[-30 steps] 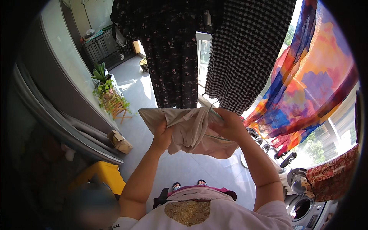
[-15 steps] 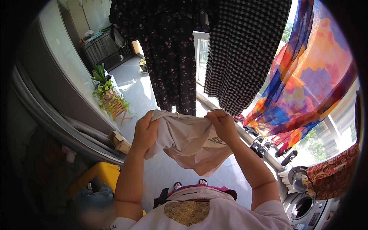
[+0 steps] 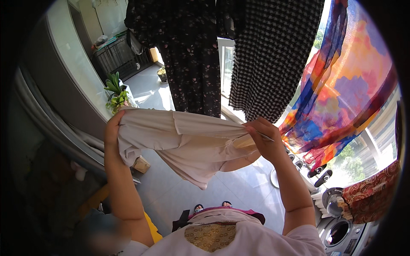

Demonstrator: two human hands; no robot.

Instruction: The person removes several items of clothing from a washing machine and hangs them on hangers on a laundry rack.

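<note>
A pale beige garment (image 3: 183,134) of thin cloth is stretched sideways in front of me at about chest height. My left hand (image 3: 114,128) is closed on its left end, with cloth bunched and hanging below the fingers. At the other end, my right hand (image 3: 265,135) pinches the upper edge. A thin shiny strip shows at the right fingers; I cannot tell what it is. The garment's lower edge droops to a point in the middle, and folds hide most of its shape.
Ahead hang a dark floral garment (image 3: 192,59), a black-and-white checked cloth (image 3: 273,55) and a colourful sheer scarf (image 3: 341,94). A washing machine (image 3: 348,232) stands at lower right. Potted plants (image 3: 114,85), a cardboard box (image 3: 141,164) and a yellow container (image 3: 153,228) are on the left.
My hands have moved apart, the left one outward to the left and up, the right one slightly right. The garment between them is now spread wider and pulled tauter along its top.
</note>
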